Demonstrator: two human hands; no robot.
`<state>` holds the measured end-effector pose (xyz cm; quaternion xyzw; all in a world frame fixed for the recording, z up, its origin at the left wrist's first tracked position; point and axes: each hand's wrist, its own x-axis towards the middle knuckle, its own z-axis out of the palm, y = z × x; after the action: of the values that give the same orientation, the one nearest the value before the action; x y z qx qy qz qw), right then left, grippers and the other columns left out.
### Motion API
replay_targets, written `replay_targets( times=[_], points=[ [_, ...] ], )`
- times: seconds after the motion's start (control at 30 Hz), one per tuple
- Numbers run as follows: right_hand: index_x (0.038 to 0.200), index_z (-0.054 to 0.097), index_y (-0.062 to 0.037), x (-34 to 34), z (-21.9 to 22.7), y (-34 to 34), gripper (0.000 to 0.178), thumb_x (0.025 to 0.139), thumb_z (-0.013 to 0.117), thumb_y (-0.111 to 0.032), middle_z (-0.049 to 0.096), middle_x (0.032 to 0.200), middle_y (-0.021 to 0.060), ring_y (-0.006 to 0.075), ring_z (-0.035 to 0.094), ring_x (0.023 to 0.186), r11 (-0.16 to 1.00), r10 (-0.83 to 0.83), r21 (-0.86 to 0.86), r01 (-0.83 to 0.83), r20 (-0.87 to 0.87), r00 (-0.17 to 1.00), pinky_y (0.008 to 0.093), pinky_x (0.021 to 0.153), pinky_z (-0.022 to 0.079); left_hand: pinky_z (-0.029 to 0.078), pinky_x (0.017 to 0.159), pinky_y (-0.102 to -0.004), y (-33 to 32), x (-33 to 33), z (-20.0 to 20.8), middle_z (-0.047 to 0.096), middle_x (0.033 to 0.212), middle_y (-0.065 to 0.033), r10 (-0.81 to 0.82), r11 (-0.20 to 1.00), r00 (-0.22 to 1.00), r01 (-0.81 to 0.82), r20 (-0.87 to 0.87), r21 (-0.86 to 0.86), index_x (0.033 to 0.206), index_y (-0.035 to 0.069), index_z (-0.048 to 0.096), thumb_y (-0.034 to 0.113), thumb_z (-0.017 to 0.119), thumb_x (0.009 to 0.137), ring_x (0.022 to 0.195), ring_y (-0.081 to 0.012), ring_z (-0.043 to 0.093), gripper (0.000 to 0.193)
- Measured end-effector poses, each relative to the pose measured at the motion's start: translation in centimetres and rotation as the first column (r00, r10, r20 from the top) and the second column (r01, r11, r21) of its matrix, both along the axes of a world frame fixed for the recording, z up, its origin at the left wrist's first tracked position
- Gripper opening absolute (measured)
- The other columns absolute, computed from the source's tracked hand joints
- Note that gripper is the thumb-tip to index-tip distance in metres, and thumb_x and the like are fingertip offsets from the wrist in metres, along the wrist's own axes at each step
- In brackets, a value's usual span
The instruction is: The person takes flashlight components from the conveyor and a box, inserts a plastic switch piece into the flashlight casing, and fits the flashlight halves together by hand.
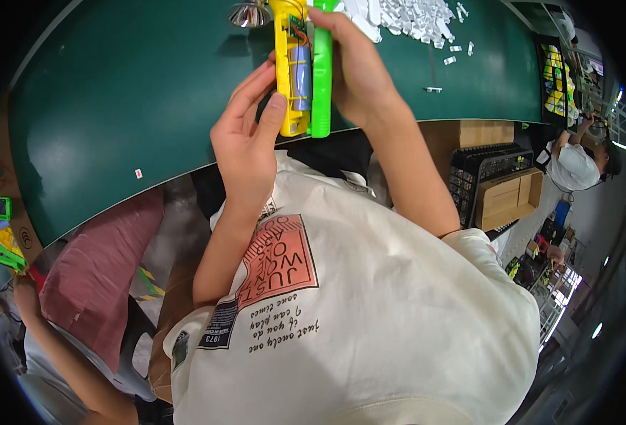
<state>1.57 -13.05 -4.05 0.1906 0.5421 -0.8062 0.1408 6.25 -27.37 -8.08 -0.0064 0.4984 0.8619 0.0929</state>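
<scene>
Altogether, two shell halves show, one per hand: the left hand (245, 145) has its fingers gripping the yellow shell half (282, 85), while the right hand (366, 85) holds the green shell half (322, 85), thumb across its upper part. Between the two sets of fingers, the yellow shell half carries one blue cell (301, 76) and one small green circuit board (296, 27) with thin wires. One shiny reflector (249, 14) is beyond the left fingertips. Past the right fingers, white pieces (415, 20) lie heaped on the bench (143, 92), too many to count. One small label (138, 173) lies well left of the left fingers. Most right fingers are hidden behind the green shell half; the top edge cuts off both halves. Whether these touch is unclear.
</scene>
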Motion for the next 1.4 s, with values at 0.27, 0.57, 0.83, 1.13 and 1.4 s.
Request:
replay_targets(
  times=[0.27, 0.57, 0.83, 1.13, 1.4],
  points=[
    [0.125, 0.049, 0.0040, 0.7, 0.3, 1.7, 0.055, 0.095, 0.043, -0.042, 0.063, 0.106, 0.0252, 0.0317, 0.065, 0.097, 0.989, 0.003, -0.145, -0.011, -0.054, 0.999, 0.0423, 0.086, 0.053, 0.042, 0.100, -0.0303, 0.6, 0.6, 1.6, 0.054, 0.130, -0.0157, -0.040, 0.998, 0.991, 0.034, 0.130, 0.052, 0.127, -0.010, 0.052, 0.005, 0.056, 0.094, 0.118, -0.0192, 0.054, 0.036],
    [0.115, 0.056, -0.0029, 1.2, 1.6, 3.0, 0.035, 0.098, 0.046, -0.031, 0.065, 0.098, 0.0075, 0.0170, 0.064, 0.085, 0.911, 0.001, -0.411, -0.016, -0.036, 0.999, 0.0309, 0.076, 0.053, 0.045, 0.097, -0.0291, 1.2, 0.8, 1.9, 0.056, 0.128, -0.0168, -0.072, 0.997, 0.988, 0.067, 0.140, 0.036, 0.130, -0.010, 0.047, 0.009, 0.053, 0.096, 0.112, -0.0191, 0.059, 0.039],
    [0.125, 0.050, 0.0022, 2.3, 2.1, 4.5, 0.044, 0.098, 0.042, -0.032, 0.063, 0.111, 0.0164, 0.0264, 0.064, 0.097, 0.875, -0.058, -0.484, -0.009, -0.123, 0.991, 0.0387, 0.087, 0.052, 0.045, 0.098, -0.0306, 1.4, 0.6, 1.5, 0.056, 0.128, -0.0172, -0.166, 0.967, 0.981, 0.142, 0.102, 0.212, 0.129, -0.009, 0.046, 0.010, 0.057, 0.095, 0.114, -0.0193, 0.057, 0.041],
    [0.133, 0.043, 0.0024, 3.4, 2.6, 6.2, 0.055, 0.098, 0.042, -0.039, 0.059, 0.120, 0.0219, 0.0332, 0.060, 0.109, 0.783, -0.053, -0.621, -0.033, -0.120, 0.991, 0.0456, 0.094, 0.049, 0.044, 0.099, -0.0321, 2.9, 0.4, 2.3, 0.051, 0.133, -0.0161, -0.235, 0.940, 0.971, 0.216, 0.040, 0.262, 0.122, -0.008, 0.049, 0.008, 0.060, 0.093, 0.115, -0.0206, 0.055, 0.035],
    [0.140, 0.032, 0.0064, 7.4, 1.5, 13.3, 0.070, 0.094, 0.041, -0.046, 0.049, 0.129, 0.0269, 0.0404, 0.054, 0.116, 0.823, -0.243, -0.541, 0.176, -0.054, 0.969, 0.0644, 0.100, 0.037, 0.055, 0.070, -0.0265, 3.3, 0.7, 1.7, 0.063, 0.103, -0.0122, -0.197, 0.953, 0.971, 0.223, 0.136, -0.207, 0.108, -0.004, 0.059, 0.005, 0.062, 0.090, 0.090, -0.0151, 0.061, 0.021]
  ],
)
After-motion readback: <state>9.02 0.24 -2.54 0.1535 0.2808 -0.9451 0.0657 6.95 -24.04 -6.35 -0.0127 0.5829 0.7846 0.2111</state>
